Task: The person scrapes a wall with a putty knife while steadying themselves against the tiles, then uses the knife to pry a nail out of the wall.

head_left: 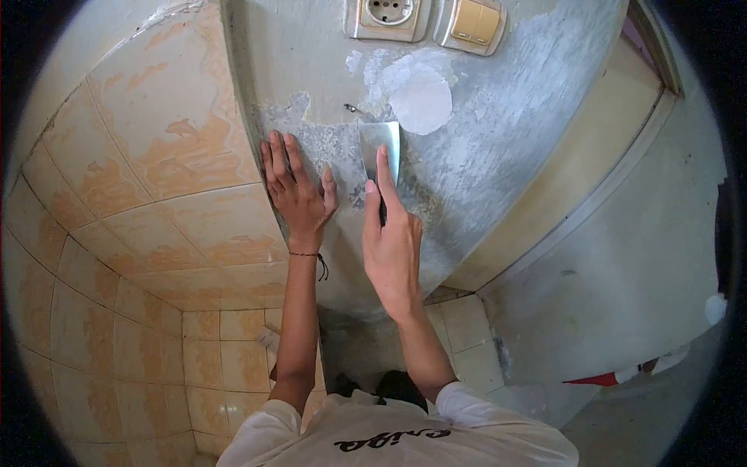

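My right hand (395, 249) is closed round the dark handle of a putty knife (380, 148), with the index finger stretched along its metal blade. The blade lies against the grey wall (498, 117), its broad edge pointing up, just below and left of a round white patch (421, 98). Flat on the rough, scraped part of the wall rests my left hand (299, 187), fingers spread, beside the edge of the tiles; it holds nothing and wears a thin dark cord at the wrist. A small dark hole (350, 108) shows above and between the hands.
Above are a power socket (389, 11) and a yellowish light switch (474, 22). Tiles with orange patterns (171, 117) cover the left wall. At right stand a door frame (576, 183) and a pale panel (607, 265). A red and white item (603, 380) lies low right.
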### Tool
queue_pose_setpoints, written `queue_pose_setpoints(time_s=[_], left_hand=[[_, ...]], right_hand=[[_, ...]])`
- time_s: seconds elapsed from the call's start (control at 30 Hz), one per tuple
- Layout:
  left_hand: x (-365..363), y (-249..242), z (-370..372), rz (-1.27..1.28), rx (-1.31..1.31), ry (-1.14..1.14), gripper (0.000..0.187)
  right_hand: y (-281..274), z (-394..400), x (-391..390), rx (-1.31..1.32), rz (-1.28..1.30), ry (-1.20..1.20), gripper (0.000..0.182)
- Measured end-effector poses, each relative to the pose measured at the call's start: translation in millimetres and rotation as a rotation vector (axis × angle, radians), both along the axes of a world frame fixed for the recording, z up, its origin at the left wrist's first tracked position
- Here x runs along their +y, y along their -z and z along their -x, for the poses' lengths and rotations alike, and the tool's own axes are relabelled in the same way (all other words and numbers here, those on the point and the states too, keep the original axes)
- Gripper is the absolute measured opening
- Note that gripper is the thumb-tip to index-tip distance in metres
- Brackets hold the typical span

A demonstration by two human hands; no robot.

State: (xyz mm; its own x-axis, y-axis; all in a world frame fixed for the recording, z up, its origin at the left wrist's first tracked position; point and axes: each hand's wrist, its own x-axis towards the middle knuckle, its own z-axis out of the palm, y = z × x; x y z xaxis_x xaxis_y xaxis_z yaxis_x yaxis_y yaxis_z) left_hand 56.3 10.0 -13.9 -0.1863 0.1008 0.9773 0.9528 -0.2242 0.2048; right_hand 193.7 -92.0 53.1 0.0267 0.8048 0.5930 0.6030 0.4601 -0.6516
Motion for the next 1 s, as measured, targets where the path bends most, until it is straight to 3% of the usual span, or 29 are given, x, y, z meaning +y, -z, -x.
queue_pose_setpoints(time_s=[0.3,0.47,1.0], left_hand=[[0,0,0,0.010,0.000,-0.006,0.069],[0,1,-1,0.019,-0.002,-0.004,0.069],[2,0,-1,0.004,-0.005,-0.005,0.070]], right_hand=[[3,1,2,0.162,0.002,-0.077,0.048],[-3,-2,2,0.029,-0.009,-0.041,0.053],[-9,-4,-1,0.035,0.051,-0.062,0.054]])
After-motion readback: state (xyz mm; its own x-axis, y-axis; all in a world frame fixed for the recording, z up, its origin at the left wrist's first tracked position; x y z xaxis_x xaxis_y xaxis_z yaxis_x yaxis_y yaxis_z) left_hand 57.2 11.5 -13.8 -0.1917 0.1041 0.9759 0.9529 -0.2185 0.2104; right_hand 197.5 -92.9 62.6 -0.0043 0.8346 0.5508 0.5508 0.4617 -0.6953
